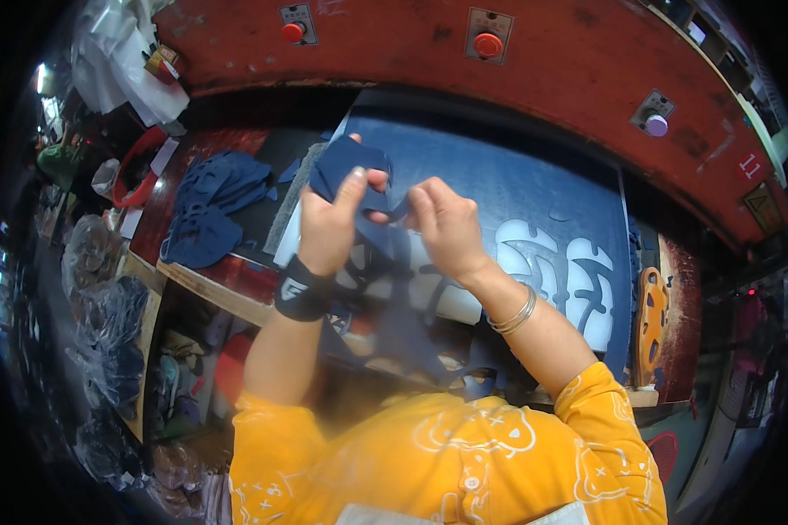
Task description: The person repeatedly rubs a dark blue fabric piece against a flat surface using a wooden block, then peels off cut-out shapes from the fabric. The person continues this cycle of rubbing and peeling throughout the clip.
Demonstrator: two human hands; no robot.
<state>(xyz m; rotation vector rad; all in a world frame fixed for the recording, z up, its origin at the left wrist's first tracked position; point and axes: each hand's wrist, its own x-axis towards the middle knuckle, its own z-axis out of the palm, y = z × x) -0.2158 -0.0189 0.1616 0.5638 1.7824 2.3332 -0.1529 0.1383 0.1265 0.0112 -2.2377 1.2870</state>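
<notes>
My left hand point(331, 226), with a black band at its wrist, is closed around a small stack of dark blue flat cut pieces point(340, 163). Close beside it, the fingers of my right hand point(449, 229) are pinched on a strip of thin blue sheet offcut point(403, 324). This offcut hangs down in front of me, smeared by motion. Beneath both hands a large blue sheet point(508, 166) lies on the worktable, with white curved shapes point(591, 297) showing at its right part. Several blue cut pieces point(214, 206) are heaped on the left.
A red machine beam point(394, 52) spans the far side, carrying red push buttons point(488, 45) and a purple one point(657, 125). An orange cutout form point(650, 324) stands at the table's right edge. Clear plastic bags point(105, 297) and a red basket point(136, 171) are at the left.
</notes>
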